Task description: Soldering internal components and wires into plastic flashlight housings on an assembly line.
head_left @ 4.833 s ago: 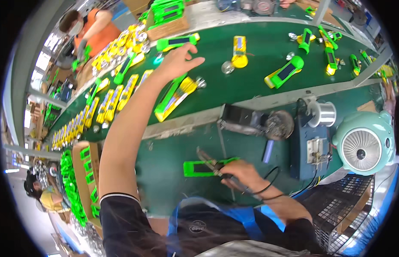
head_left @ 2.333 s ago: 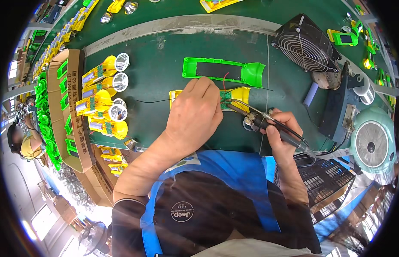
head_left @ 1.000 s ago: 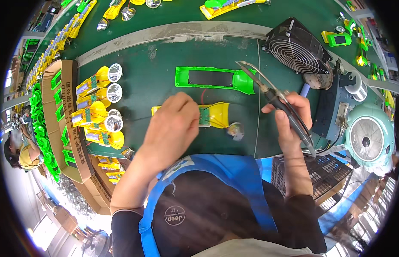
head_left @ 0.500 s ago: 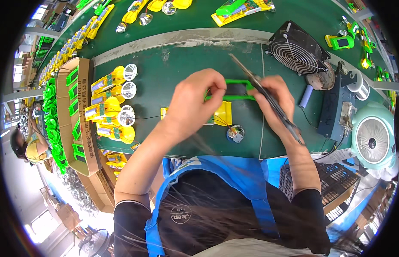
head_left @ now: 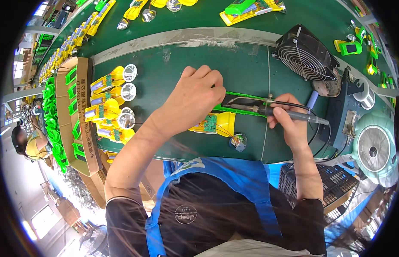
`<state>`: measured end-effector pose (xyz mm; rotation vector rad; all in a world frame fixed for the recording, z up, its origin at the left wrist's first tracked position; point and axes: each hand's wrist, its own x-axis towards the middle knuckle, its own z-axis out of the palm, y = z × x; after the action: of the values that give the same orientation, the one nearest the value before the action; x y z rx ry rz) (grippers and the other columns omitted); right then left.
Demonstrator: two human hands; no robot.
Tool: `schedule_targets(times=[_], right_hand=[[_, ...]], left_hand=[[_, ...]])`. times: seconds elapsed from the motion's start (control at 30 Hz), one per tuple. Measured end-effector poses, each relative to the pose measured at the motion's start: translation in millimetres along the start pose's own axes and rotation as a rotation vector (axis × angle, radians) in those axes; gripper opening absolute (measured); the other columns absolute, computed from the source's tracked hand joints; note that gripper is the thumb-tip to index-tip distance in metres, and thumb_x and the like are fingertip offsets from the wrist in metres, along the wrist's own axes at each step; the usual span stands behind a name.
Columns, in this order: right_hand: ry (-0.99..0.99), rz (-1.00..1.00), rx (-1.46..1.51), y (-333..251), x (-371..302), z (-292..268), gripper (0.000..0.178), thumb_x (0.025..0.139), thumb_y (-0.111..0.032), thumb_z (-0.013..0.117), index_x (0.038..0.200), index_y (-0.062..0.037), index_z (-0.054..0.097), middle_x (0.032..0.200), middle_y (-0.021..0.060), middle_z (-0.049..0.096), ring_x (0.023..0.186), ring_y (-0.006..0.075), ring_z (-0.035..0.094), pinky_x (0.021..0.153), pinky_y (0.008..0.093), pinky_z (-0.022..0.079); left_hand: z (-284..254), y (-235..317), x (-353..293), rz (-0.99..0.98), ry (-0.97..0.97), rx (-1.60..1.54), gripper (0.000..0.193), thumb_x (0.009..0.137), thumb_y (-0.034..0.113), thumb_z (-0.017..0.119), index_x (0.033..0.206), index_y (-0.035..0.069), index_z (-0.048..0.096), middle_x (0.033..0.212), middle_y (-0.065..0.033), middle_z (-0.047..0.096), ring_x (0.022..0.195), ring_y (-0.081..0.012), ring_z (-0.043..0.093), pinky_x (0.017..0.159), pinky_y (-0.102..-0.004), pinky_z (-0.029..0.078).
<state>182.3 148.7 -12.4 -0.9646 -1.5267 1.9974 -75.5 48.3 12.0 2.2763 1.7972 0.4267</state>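
My right hand point(head_left: 289, 120) is closed around a soldering iron point(head_left: 296, 115) with a grey handle and a dark cable. Its tip points left, over a bright green plastic frame point(head_left: 238, 110) with a dark panel. My left hand point(head_left: 195, 94) is curled at the frame's left end, fingers closed on it; the fingertips are mostly hidden. Just below the frame lies a yellow flashlight housing point(head_left: 225, 122) with a green circuit board point(head_left: 210, 123). Thin wires run from it to a small round silver lamp reflector point(head_left: 239, 142) on the green bench.
Several yellow lamp assemblies point(head_left: 107, 109) stand at the left, beside a cardboard box point(head_left: 83, 115) holding green frames. At the right are a black fan point(head_left: 304, 55), a blue-grey soldering station point(head_left: 338, 113), a solder spool point(head_left: 365, 94) and a pale green fan point(head_left: 373, 147). Another person point(head_left: 34, 145) sits far left.
A long slim metal tool has left my right hand, which now holds the soldering iron. The green frame sits lower and tilted. My left hand has turned with its knuckles up.
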Motion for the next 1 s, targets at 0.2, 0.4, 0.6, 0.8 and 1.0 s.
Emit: schedule_targets(times=[0.2, 0.4, 0.6, 0.8, 1.0], right_hand=[[0.015, 0.041, -0.03, -3, 5, 6, 0.012, 0.09, -0.007, 0.064, 0.096, 0.0021, 0.058, 0.081, 0.0074, 0.064, 0.065, 0.0101, 0.062, 0.056, 0.0216, 0.05], [0.018, 0.044, -0.109, -3, 9, 11, 0.014, 0.088, -0.008, 0.065, 0.095, 0.0026, 0.058, 0.079, 0.0077, 0.064, 0.065, 0.0105, 0.063, 0.055, 0.0226, 0.05], [0.008, 0.034, -0.117, -3, 6, 9, 0.014, 0.089, -0.007, 0.065, 0.096, 0.0031, 0.058, 0.08, 0.008, 0.065, 0.066, 0.0103, 0.063, 0.056, 0.0222, 0.051], [0.075, -0.027, -0.105, 1, -2, 5, 0.019, 0.088, -0.013, 0.063, 0.098, 0.0024, 0.055, 0.075, 0.0109, 0.063, 0.061, 0.0152, 0.061, 0.059, 0.0275, 0.052], [0.138, -0.119, -0.083, 5, -8, -1, 0.026, 0.089, -0.02, 0.064, 0.099, 0.0015, 0.053, 0.076, 0.0104, 0.062, 0.067, 0.0174, 0.062, 0.064, 0.0302, 0.051]], left_hand=[[2, -2, 2, 0.057, -0.003, 0.055, 0.005, 0.076, 0.01, 0.067, 0.078, 0.011, 0.062, 0.091, -0.0004, 0.055, 0.091, -0.0187, 0.053, 0.082, -0.0369, 0.037], [4, -3, 5, 0.059, -0.019, 0.11, 0.005, 0.072, 0.009, 0.066, 0.075, 0.008, 0.063, 0.089, -0.0015, 0.056, 0.089, -0.0181, 0.055, 0.083, -0.0364, 0.037], [1, 0, 5, 0.057, -0.014, 0.096, 0.003, 0.072, 0.008, 0.066, 0.073, 0.008, 0.063, 0.088, -0.0019, 0.057, 0.089, -0.0177, 0.055, 0.084, -0.0369, 0.037], [3, -2, 6, 0.085, -0.013, 0.176, 0.003, 0.071, 0.01, 0.061, 0.072, 0.011, 0.063, 0.079, -0.0016, 0.053, 0.084, -0.0174, 0.054, 0.082, -0.0348, 0.038], [2, -2, 8, 0.061, -0.048, 0.137, 0.004, 0.074, 0.009, 0.068, 0.073, 0.01, 0.063, 0.088, -0.0004, 0.056, 0.088, -0.0162, 0.054, 0.083, -0.0378, 0.036]])
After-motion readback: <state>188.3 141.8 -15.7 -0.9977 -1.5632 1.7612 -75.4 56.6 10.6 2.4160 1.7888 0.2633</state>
